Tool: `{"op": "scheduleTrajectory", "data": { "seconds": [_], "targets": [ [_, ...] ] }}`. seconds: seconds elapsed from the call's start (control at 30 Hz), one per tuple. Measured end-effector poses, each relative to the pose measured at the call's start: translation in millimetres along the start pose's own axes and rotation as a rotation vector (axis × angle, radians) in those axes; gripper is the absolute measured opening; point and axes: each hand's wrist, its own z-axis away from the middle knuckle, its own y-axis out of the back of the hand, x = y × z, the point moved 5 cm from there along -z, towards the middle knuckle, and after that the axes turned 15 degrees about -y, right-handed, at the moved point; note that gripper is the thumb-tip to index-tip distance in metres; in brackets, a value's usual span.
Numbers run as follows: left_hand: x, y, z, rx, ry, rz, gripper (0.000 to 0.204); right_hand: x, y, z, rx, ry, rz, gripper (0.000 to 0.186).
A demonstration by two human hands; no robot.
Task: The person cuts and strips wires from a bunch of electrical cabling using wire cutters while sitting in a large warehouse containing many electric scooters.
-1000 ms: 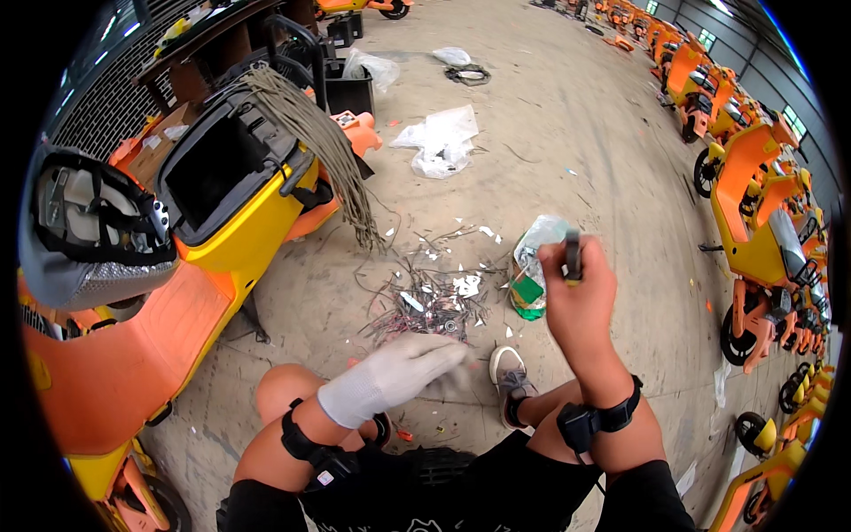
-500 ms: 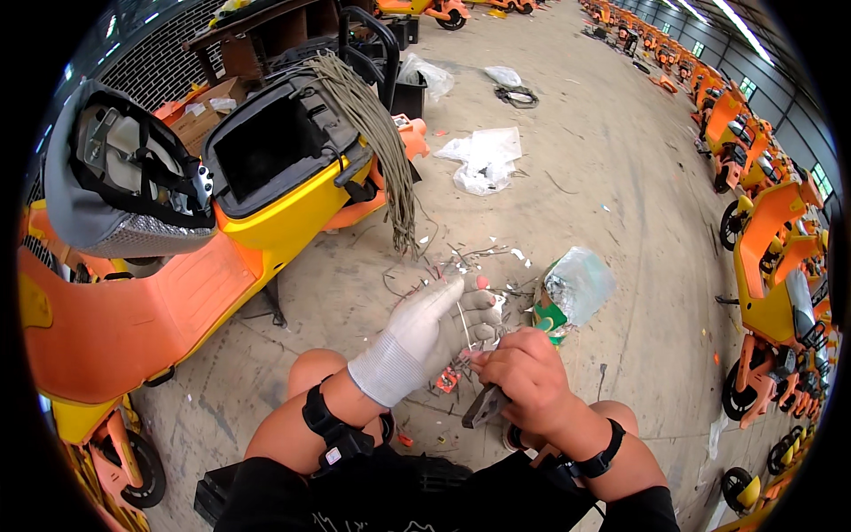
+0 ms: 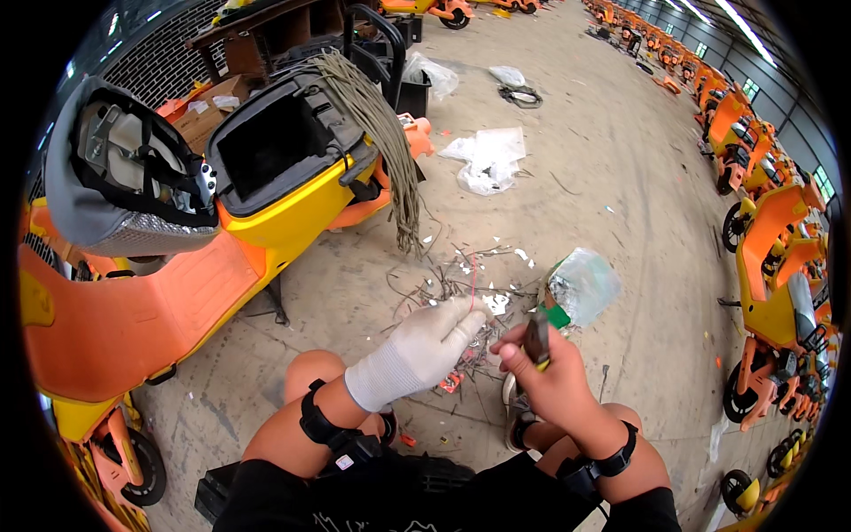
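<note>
Red wire (image 3: 473,278) pinched by fingers of the left hand (image 3: 418,351) likely needs a steady hold, while the right hand (image 3: 557,379) grips a dark tool (image 3: 537,337).

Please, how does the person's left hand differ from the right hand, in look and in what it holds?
The left hand wears a whitish, knitted-looking glove; the right hand is bare. The left hand holds a thin red strand; the right hand holds a dark tool with a yellow part. Both arms carry a black strap.

Red wire (image 3: 473,279) and, apparently, dark pliers (image 3: 537,339)
</note>
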Motion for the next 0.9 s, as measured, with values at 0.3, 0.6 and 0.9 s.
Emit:
{"op": "scheduleTrajectory", "data": {
  "seconds": [0.3, 0.6, 0.9],
  "targets": [
    [-12, -18, 13, -0.11, 0.133, 0.1, 0.032, 14, 13, -7, -0.094, -0.241, -0.164, 0.029],
    [-2, -18, 9, -0.142, 0.104, 0.154, 0.031, 33, -5, -5, -0.246, -0.242, 0.02, 0.037],
    [-2, -28, 16, -0.448, -0.011, 0.11, 0.032, 21, -6, 1, -0.3, -0.164, 0.101, 0.034]
  ]
}}
